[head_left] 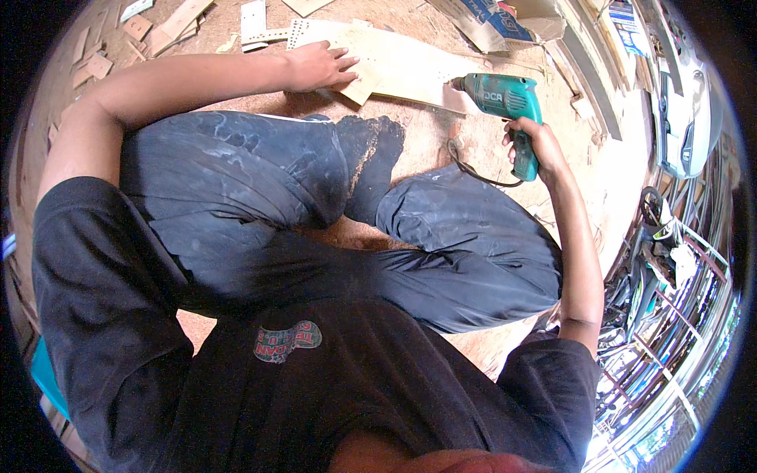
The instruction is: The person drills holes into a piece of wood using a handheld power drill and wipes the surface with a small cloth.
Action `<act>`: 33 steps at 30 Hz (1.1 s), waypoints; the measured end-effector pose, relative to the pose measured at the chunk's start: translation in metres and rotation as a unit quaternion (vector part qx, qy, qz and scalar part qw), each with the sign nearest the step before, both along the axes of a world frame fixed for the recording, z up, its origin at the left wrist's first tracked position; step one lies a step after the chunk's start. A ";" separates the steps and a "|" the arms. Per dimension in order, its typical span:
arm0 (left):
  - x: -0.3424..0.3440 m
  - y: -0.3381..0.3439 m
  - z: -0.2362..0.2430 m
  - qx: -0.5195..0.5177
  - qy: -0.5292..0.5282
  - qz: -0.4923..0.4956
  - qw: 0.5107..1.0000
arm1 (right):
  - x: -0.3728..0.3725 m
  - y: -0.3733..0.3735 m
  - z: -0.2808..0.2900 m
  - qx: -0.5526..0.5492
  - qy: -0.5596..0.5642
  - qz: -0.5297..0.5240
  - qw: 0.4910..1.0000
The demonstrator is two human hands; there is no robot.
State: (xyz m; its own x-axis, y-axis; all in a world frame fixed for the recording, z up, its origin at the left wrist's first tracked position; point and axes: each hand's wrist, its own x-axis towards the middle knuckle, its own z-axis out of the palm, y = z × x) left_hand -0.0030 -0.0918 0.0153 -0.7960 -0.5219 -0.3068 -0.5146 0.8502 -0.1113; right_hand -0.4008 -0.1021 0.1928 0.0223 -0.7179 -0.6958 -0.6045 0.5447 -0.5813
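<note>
My right hand (536, 146) grips a teal corded drill (505, 96) by its handle, held sideways with its front end pointing left at the right part of a pale, flat wooden board (402, 59). Whether the bit touches the board I cannot tell. My left hand (319, 67) rests with fingers spread on the board's left part, where small dark holes or dots show near a piece edge. A black cord runs from the drill's handle down beside my bent right leg. I sit on the dusty wooden surface with both knees bent.
Wooden offcuts (173, 24) lie at the upper left. An opened cardboard box (536, 20) is at the top right, beside long timber strips (591, 83). A metal rack (662, 315) with assorted items stands along the right, and a teal object (49, 378) shows at the lower left.
</note>
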 end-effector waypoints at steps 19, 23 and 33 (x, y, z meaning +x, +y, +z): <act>0.000 -0.002 -0.006 -0.047 0.048 -0.029 0.997 | 0.001 -0.009 0.003 0.029 0.007 -0.021 0.999; -0.002 -0.001 -0.005 -0.048 0.025 -0.031 0.998 | -0.006 -0.010 -0.001 0.027 0.014 -0.004 1.000; -0.006 -0.001 0.000 -0.040 -0.017 -0.020 0.999 | 0.003 -0.014 -0.007 0.012 0.058 0.043 0.997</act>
State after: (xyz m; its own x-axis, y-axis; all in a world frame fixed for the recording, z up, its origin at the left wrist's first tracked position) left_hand -0.0090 -0.0925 0.0158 -0.8062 -0.5138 -0.2932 -0.4752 0.8577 -0.1964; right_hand -0.3978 -0.1163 0.1863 0.0022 -0.6998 -0.7143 -0.7116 0.5008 -0.4928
